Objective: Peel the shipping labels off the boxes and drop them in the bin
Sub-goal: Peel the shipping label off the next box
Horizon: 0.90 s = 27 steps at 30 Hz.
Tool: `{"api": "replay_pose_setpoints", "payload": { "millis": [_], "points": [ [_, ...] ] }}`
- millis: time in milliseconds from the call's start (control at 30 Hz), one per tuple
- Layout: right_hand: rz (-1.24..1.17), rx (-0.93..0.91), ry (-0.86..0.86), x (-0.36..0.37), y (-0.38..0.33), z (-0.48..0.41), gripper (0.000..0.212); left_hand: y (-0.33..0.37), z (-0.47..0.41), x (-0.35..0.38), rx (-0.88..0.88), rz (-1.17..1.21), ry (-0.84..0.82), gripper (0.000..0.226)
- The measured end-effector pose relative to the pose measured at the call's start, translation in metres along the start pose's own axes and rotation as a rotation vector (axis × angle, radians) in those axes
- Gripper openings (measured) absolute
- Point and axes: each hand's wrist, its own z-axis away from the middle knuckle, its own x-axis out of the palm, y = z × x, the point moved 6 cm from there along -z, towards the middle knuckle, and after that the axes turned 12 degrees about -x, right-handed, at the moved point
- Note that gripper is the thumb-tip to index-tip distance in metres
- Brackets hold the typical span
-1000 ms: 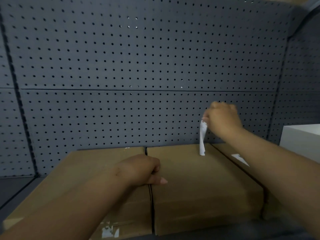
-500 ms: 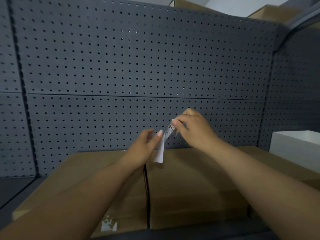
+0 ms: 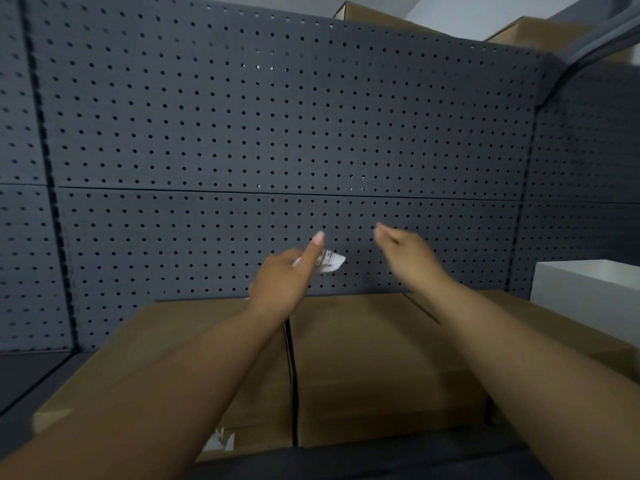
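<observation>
My left hand (image 3: 287, 282) is raised above the boxes and pinches a crumpled white shipping label (image 3: 330, 262) between thumb and fingers. My right hand (image 3: 408, 254) hovers to the right of it, fingers loosely apart, holding nothing. Below the hands two brown cardboard boxes lie side by side: the left box (image 3: 166, 348) and the middle box (image 3: 374, 358), with a dark gap between them. White label scraps (image 3: 221, 439) cling to the front face of the left box. No bin is in view.
A dark grey pegboard wall (image 3: 277, 133) stands close behind the boxes. A white box (image 3: 585, 292) sits at the right, with another brown box (image 3: 540, 323) beneath it. More cardboard boxes (image 3: 530, 32) rest on top of the wall.
The right hand peeled the label off the middle box, passed it to the left hand, then let go and moved right. The left hand rose from the box and took the label.
</observation>
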Motion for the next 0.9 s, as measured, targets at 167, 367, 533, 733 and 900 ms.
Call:
{"api": "replay_pose_setpoints", "payload": {
  "millis": [167,367,533,733,900],
  "points": [
    [0.214,0.074,-0.301,0.023,0.026,0.018,0.03,-0.007,-0.009,-0.02,0.031,-0.451,0.249,0.053],
    [0.306,-0.011,-0.522,0.077,0.011,0.044,0.02,0.008,0.002,-0.009,0.258,-0.775,0.269,0.028],
    [0.242,-0.071,-0.632,0.075,0.014,0.05,0.007,-0.002,0.002,-0.001,0.276,-0.834,0.105,0.042],
    [0.294,0.012,-0.513,0.089,0.021,0.035,0.023,-0.01,0.002,0.009,0.263,-0.911,0.03,0.032],
    [0.243,-0.078,-0.653,0.097,0.014,0.036,0.014,-0.01,0.0,0.011,0.38,-1.037,0.052,0.035]
  ]
}}
